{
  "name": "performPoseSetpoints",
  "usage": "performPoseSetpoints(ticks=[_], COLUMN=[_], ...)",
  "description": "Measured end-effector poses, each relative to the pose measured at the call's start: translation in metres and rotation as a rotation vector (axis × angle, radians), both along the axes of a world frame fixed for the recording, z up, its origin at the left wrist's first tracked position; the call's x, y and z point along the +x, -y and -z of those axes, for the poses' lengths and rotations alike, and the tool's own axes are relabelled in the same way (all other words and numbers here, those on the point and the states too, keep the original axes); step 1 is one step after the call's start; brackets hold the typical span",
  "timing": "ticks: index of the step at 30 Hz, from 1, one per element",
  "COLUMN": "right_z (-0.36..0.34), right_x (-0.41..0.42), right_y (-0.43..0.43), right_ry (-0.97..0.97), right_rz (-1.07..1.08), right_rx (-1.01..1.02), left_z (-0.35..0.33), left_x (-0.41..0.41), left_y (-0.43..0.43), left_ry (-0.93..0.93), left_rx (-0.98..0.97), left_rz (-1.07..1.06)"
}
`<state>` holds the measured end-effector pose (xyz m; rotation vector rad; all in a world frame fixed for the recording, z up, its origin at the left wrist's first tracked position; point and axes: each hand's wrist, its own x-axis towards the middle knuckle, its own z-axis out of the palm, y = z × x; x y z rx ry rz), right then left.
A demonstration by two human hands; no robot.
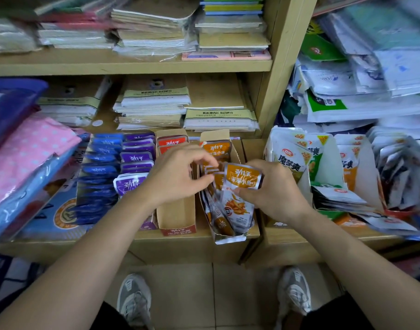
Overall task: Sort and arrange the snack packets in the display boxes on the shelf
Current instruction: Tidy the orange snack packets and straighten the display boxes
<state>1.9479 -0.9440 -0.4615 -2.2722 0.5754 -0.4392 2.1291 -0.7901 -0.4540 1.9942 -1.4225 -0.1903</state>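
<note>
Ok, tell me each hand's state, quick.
Left hand: pinching packets in the box.
Right hand: holding an orange packet.

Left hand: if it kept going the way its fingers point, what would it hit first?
Probably the upright orange packets in the cardboard box, right at the fingertips of the left hand; whether they already touch is unclear.

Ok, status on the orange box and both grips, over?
Right grip holds an orange packet over the orange box. Left grip pinches the upright packets inside. Slumped packets crowd the box front.
</note>
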Motion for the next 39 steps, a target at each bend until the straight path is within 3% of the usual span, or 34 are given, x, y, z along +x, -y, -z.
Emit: performPoseSetpoints(ticks=[3, 11, 19, 27, 29, 35, 39], right_z=[0.002, 0.002, 0.001, 0.001, 0.002, 0.003, 0.004], right_x=[-0.001, -0.003, -0.005, -0.006, -0.006, -0.006, -0.009], right_y=[-0.003, -0.001, 0.001, 0.002, 0.003, 0.008, 0.006], right_ry=[0.003, -0.008, 0.004, 0.003, 0.003, 0.006, 0.006], right_rz=[0.013, 0.001, -0.003, -0.009, -0.01, -0.034, -0.048], right_rx=[-0.022, -0.015, -0.062, -0.027, -0.003, 0.064, 0.161], left_z=[0.003, 0.001, 0.01, 0.021, 0.022, 0.007, 0.0], left_x=[0.006, -0.009, -0.028, -0.034, -0.029, -0.023, -0.028], left_y=[-0.01, -0.013, -0.015, -0.012, -0.01, -0.01, -0.005], left_ry=[0.118, 0.304, 0.43, 0.423, 0.391, -0.056, -0.206], left_rx=[0.289, 0.395, 0.296, 0.184, 0.107, -0.259, -0.384], left_rz=[0.074, 0.213, 0.267, 0.38, 0.341, 0.011, -0.196])
